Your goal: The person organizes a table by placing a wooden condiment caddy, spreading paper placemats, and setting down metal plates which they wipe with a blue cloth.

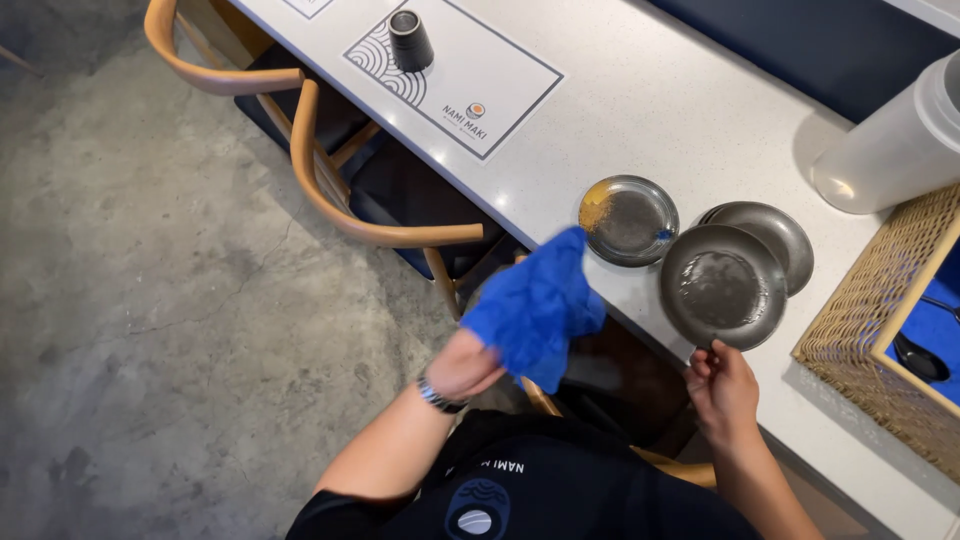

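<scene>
**Cloth in one hand, plate rim in the other**

From my remote seat, I saw wooden chairs (330, 180) tucked under the white counter (640, 90), and a dark cup (409, 38) standing on a paper placemat (480, 70). My left hand (462, 366) was closed around a bunched blue cloth (535, 308), held just off the counter's edge. Beside it lay a small metal plate (628, 220). My right hand (722, 385) pinched the near rim of a larger dark metal plate (722, 286), which overlapped another plate (775, 232). A woven basket (880, 330) stood at the far right.
</scene>
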